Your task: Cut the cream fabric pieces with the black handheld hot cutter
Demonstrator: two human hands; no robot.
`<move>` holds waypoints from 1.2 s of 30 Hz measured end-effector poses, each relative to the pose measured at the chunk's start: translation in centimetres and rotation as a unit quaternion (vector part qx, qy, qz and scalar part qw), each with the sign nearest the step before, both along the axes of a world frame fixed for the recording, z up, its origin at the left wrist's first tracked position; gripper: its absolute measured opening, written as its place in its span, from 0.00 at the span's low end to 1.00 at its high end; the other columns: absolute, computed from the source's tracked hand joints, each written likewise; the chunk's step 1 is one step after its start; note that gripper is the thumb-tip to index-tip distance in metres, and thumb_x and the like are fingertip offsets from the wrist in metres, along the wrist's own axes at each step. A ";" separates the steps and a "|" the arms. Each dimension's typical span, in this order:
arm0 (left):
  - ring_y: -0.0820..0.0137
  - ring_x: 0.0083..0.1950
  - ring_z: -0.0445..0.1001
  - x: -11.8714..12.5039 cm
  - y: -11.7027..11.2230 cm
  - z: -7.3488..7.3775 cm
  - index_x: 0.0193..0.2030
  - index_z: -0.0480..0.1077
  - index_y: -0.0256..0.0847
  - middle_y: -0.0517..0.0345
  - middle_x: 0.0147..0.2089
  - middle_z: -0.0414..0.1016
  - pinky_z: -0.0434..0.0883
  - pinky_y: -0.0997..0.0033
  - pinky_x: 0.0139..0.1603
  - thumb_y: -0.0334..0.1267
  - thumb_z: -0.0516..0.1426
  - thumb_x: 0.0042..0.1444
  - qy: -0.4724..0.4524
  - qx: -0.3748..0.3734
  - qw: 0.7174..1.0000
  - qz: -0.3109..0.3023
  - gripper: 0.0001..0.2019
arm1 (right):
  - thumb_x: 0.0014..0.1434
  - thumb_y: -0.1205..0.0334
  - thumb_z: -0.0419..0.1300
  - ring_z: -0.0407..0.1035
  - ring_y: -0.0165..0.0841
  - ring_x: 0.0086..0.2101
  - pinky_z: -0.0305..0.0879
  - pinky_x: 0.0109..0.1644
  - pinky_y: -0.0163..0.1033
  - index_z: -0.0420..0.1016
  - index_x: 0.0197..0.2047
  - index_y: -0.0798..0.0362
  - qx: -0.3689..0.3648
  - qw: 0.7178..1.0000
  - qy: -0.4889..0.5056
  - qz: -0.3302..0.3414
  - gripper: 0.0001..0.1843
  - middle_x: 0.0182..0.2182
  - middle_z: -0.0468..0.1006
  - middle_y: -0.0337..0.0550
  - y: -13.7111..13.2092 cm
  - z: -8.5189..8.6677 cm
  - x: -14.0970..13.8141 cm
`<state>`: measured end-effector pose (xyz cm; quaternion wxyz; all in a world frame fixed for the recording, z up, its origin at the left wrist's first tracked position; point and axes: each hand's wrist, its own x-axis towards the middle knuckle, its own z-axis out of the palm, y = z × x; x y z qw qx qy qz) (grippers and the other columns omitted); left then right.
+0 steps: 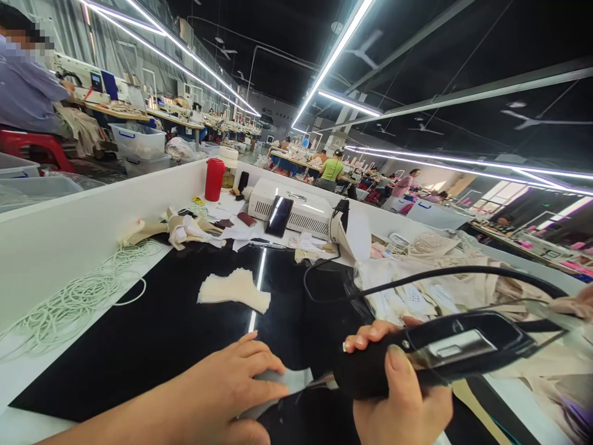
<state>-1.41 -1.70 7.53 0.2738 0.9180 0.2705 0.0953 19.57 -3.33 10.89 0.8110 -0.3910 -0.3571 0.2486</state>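
My right hand (398, 395) is wrapped round a black corded electric hand tool (365, 364). Its narrow metal tip points left, close to a small pale grey piece (299, 378) of what looks like fabric. The fingers of my left hand (250, 377) press together on that piece against the black work surface (152, 346), and they hide part of it. Farther back lies a stack of cream cut pieces (235, 289), apart from both hands. The tool's black cord (417, 281) loops over the table.
Pale green cord (88, 290) is heaped at the left. A white vented box (291, 207), a phone (279, 216) and a red cup (214, 179) stand at the back. Beige fabric (482, 266) is piled right. A white rim (83, 216) borders the table. Other people work beyond.
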 end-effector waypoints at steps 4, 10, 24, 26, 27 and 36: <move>0.53 0.68 0.71 -0.1 0.0 -0.2 0.66 0.73 0.54 0.53 0.67 0.74 0.51 0.38 0.77 0.43 0.71 0.59 -0.037 -0.011 0.999 0.009 0.29 | 0.50 0.58 0.75 0.70 0.32 0.27 0.76 0.30 0.39 0.73 0.48 0.46 -0.009 1.000 0.013 -0.004 0.23 0.28 0.76 0.33 0.0 0.3 0.2; 0.53 0.67 0.72 -0.3 0.0 -0.6 0.67 0.73 0.56 0.53 0.66 0.74 0.51 0.39 0.77 0.42 0.72 0.58 -0.053 -0.017 0.998 0.010 0.30 | 0.55 0.59 0.73 0.71 0.32 0.28 0.76 0.31 0.39 0.73 0.48 0.46 0.010 1.000 -0.011 0.006 0.20 0.29 0.77 0.34 0.1 -0.2 0.4; 0.55 0.68 0.70 -0.4 0.1 -1.5 0.65 0.73 0.51 0.52 0.67 0.72 0.65 0.51 0.72 0.35 0.65 0.66 -0.101 -0.011 0.993 0.066 0.22 | 0.54 0.59 0.74 0.72 0.32 0.28 0.77 0.32 0.40 0.72 0.50 0.46 -0.002 1.000 -0.022 0.005 0.23 0.30 0.78 0.34 0.4 0.3 0.3; 0.55 0.69 0.68 -0.4 0.4 -2.1 0.64 0.73 0.47 0.50 0.67 0.71 0.68 0.53 0.70 0.32 0.61 0.67 -0.111 -0.003 0.986 0.121 0.20 | 0.55 0.58 0.74 0.72 0.33 0.29 0.77 0.34 0.41 0.72 0.51 0.46 0.002 0.999 -0.042 0.002 0.23 0.31 0.78 0.34 0.3 0.3 0.6; 0.54 0.69 0.68 -0.3 0.5 -2.5 0.63 0.73 0.46 0.50 0.67 0.71 0.68 0.51 0.70 0.31 0.61 0.67 -0.110 0.001 0.983 0.146 0.19 | 0.56 0.57 0.74 0.73 0.33 0.29 0.77 0.35 0.43 0.72 0.52 0.45 0.001 0.998 -0.056 0.002 0.23 0.33 0.78 0.34 0.3 0.2 0.8; 0.56 0.63 0.72 0.1 0.8 -3.5 0.44 0.73 0.44 0.55 0.60 0.74 0.71 0.56 0.63 0.27 0.62 0.59 -0.127 -0.003 0.974 0.189 0.09 | 0.55 0.39 0.70 0.71 0.46 0.50 0.65 0.56 0.52 0.79 0.50 0.48 -0.115 0.965 -0.217 -0.092 0.27 0.45 0.78 0.42 0.1 -0.4 4.3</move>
